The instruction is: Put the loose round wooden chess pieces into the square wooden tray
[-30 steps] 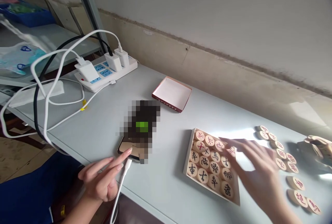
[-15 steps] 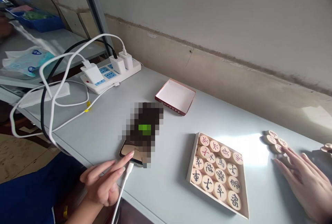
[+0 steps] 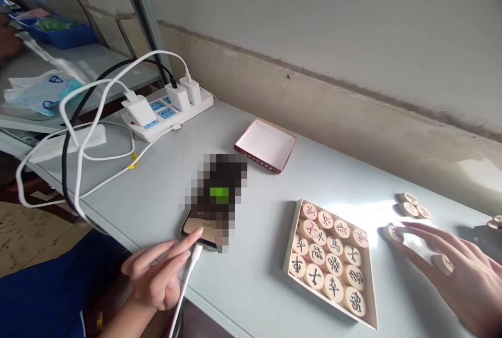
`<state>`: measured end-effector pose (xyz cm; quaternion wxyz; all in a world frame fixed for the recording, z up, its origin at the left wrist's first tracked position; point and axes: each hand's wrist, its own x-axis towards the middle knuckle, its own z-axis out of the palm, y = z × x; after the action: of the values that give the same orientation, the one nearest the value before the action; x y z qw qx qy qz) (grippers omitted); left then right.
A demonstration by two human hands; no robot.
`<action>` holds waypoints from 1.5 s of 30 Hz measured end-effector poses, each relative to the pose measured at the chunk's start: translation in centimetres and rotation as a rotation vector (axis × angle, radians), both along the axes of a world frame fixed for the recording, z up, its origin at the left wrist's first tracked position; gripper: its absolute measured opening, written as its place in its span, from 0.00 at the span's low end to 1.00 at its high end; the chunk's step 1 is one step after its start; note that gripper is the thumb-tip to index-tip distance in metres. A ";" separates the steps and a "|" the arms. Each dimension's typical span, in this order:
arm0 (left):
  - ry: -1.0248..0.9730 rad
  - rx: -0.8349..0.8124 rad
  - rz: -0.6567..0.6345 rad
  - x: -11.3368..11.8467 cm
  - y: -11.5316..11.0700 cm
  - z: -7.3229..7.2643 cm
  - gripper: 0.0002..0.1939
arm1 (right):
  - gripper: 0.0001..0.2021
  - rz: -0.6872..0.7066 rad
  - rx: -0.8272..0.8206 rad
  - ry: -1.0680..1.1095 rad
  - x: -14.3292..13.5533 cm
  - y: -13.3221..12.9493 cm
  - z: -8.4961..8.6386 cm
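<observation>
My left hand (image 3: 157, 275) holds nothing. Its fingers are loosely spread, and one fingertip touches the lower end of a phone (image 3: 206, 228) with a white cable (image 3: 192, 265) plugged in; part of the phone is pixelated. At the right, my right hand (image 3: 458, 270) has thumb and finger around a round wooden Chinese chess piece (image 3: 396, 233) with a red character. Another piece (image 3: 443, 263) lies partly hidden under this hand. Three more pieces (image 3: 410, 208) sit just beyond it. An open box (image 3: 291, 233) holds rows of red-marked and black-marked pieces.
A shallow box lid (image 3: 269, 144) lies inside-up near the wall. On the left stand a power strip (image 3: 184, 111) with chargers and looping cables. A metal shelf (image 3: 113, 66) holds a blue basket (image 3: 74, 36). Another person's blurred hand (image 3: 8, 37) shows at the far left edge.
My right hand has drawn one red-marked piece leftward, away from the small group and toward the box. My left hand stays on the phone.
</observation>
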<state>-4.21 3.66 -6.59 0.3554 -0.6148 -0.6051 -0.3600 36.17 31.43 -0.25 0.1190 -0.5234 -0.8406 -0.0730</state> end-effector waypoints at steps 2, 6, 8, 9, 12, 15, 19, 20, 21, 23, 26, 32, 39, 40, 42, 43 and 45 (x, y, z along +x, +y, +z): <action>0.000 -0.001 0.007 0.0 0.0 0.0 0.10 | 0.29 0.022 -0.013 -0.015 0.0 0.2 -0.2; -0.008 -0.008 0.011 0.0 -0.2 -0.2 0.11 | 0.28 0.168 0.051 -0.010 -0.9 -0.2 0.0; -0.007 0.001 -0.001 -0.2 -0.3 -0.3 0.11 | 0.24 0.236 0.099 0.007 -1.6 -0.8 0.6; -0.007 0.006 -0.004 -0.3 -0.4 -0.4 0.11 | 0.22 0.253 0.111 0.039 -2.0 -1.2 1.1; -0.010 0.021 -0.013 -0.6 -0.5 -0.9 0.10 | 0.14 0.345 0.068 0.199 -3.8 -2.7 2.6; -0.024 0.012 -0.024 -0.7 -0.7 -1.1 0.10 | 0.11 0.479 0.052 0.239 -6.3 -4.4 3.7; -0.038 -0.011 -0.022 -0.4 -0.4 -0.5 0.11 | 0.11 0.556 0.079 0.066 -9.6 -6.4 3.8; -0.037 -0.013 -0.023 -0.3 -0.3 -0.3 0.11 | 0.11 0.552 0.088 0.049 -10.1 -6.7 3.7; -0.035 -0.014 -0.026 -0.2 -0.2 -0.1 0.12 | 0.11 0.547 0.099 0.047 -10.5 -7.0 3.6; -0.030 -0.015 -0.035 -0.1 0.0 0.2 0.12 | 0.11 0.533 0.125 0.079 -10.9 -7.4 3.4; -0.028 -0.020 -0.038 -0.2 0.1 0.3 0.13 | 0.08 0.502 0.135 0.145 -10.9 -7.6 3.3; -0.010 0.007 -0.020 -0.5 -0.4 -0.7 0.10 | 0.06 0.554 0.045 0.128 -10.3 -7.5 3.0; -0.019 -0.011 -0.023 0.0 -0.2 -0.2 0.11 | 0.11 0.271 0.142 0.204 -7.9 -5.2 2.6; -0.019 -0.013 -0.026 0.0 -0.2 -0.1 0.11 | 0.16 0.140 0.147 0.175 -7.2 -4.4 2.4; -0.019 -0.024 -0.035 0.0 -0.1 0.0 0.11 | 0.26 -0.094 0.091 0.100 -5.7 -2.5 1.8; -0.022 -0.031 -0.036 0.0 -0.1 0.1 0.11 | 0.30 -0.169 0.038 0.068 -5.0 -1.5 1.4; -0.023 -0.029 -0.034 0.0 -0.1 0.1 0.10 | 0.35 -0.223 -0.086 0.018 -3.6 0.0 0.6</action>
<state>-4.17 3.60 -6.45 0.3331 -0.6260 -0.6037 -0.3642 32.57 31.43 0.34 0.0954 -0.6188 -0.7784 -0.0449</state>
